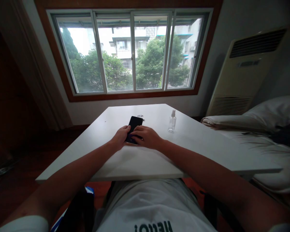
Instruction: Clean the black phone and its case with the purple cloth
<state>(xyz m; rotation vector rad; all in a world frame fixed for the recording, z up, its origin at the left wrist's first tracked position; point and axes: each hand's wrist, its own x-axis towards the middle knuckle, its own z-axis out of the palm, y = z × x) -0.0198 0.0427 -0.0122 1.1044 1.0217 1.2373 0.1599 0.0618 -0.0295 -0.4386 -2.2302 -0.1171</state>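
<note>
A black phone (134, 124) lies flat on the white table (195, 145), its near end under my hands. My left hand (120, 136) curls against the phone's left edge, fingers bent onto it. My right hand (147, 136) rests over the phone's near right end, fingers laid across it. Both hands grip the phone where it lies on the tabletop. A small clear spray bottle (172, 121) stands upright to the right of my right hand, apart from it. A small round object (140, 116) sits just behind the phone.
Beyond the table is a wide window (132, 51) with trees outside. A standing air conditioner (246, 74) is at the right wall. A bed with a white pillow (268, 112) lies along the table's right side. Dark wooden floor is at left.
</note>
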